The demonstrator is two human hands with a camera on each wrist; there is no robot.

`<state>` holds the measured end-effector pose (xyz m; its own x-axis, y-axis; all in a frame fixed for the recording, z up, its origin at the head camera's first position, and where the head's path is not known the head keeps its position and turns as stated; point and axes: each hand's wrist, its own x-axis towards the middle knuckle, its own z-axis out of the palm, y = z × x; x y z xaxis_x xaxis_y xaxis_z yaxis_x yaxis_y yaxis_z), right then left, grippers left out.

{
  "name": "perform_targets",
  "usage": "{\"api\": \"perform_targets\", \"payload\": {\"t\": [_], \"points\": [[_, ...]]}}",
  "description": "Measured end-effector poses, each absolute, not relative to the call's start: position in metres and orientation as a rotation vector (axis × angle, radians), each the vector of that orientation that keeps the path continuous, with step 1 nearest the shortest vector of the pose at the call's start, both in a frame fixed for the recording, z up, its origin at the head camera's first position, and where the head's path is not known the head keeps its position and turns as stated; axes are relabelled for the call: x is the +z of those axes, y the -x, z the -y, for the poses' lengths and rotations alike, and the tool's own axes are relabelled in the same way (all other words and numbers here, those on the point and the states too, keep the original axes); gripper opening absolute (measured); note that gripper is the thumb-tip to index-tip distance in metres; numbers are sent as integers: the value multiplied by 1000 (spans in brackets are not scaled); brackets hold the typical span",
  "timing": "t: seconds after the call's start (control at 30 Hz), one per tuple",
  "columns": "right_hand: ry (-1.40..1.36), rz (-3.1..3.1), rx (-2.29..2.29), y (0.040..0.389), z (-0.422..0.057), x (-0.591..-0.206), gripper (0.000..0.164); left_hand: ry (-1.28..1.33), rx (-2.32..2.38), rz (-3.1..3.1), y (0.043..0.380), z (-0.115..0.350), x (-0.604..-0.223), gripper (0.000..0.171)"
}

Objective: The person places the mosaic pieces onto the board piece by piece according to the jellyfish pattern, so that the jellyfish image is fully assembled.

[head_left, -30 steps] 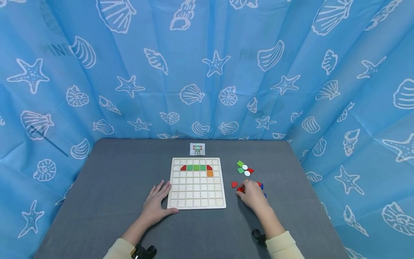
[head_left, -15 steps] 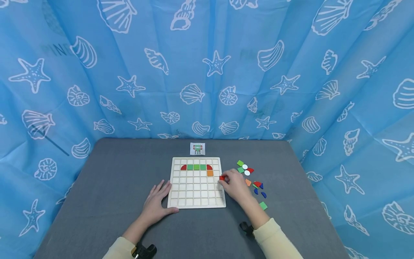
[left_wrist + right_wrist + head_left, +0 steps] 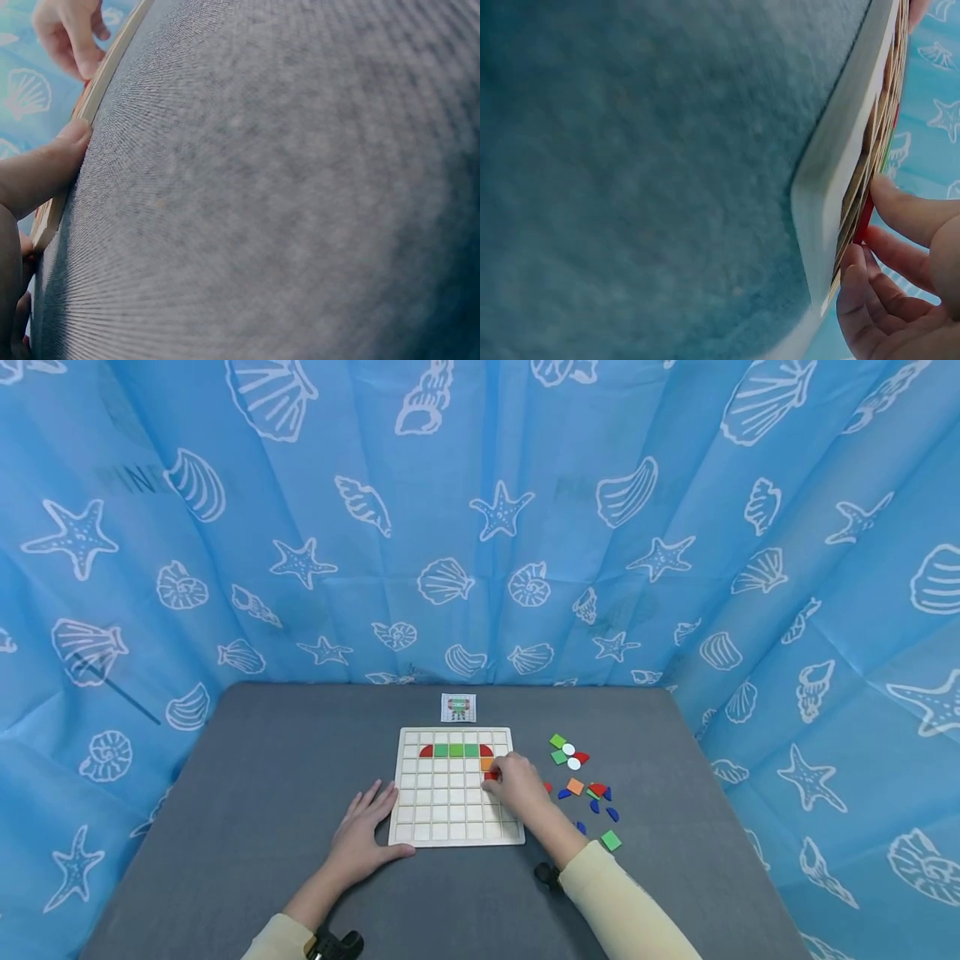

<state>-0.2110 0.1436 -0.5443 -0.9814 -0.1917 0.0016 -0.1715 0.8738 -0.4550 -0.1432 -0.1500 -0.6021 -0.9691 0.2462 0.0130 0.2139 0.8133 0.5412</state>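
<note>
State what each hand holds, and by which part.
The right hand pinches a red piece, apparently by opposite edges. The left hand grips nothing; it only touches the board.

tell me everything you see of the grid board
The grid board looks like pale wood: a square panel with a raised rim and thin ridges dividing it into cells. It lies flat on the gray table. Its second row from the far edge holds three green square tiles between two red rounded tiles, with an orange tile below the right one. The left hand touches its left and near edges; the right hand holds a red tile at its right part.
</note>
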Motion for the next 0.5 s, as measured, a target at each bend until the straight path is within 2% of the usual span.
{"api": "perform_targets", "payload": {"t": [0.23, 0.5], "points": [[312, -2969, -759, 213, -144, -546, 26, -370, 901, -2949, 141, 150, -603, 115], [372, -2936, -804, 214, -150, -547, 16, -379, 915, -2955, 141, 148, -601, 114]]}}
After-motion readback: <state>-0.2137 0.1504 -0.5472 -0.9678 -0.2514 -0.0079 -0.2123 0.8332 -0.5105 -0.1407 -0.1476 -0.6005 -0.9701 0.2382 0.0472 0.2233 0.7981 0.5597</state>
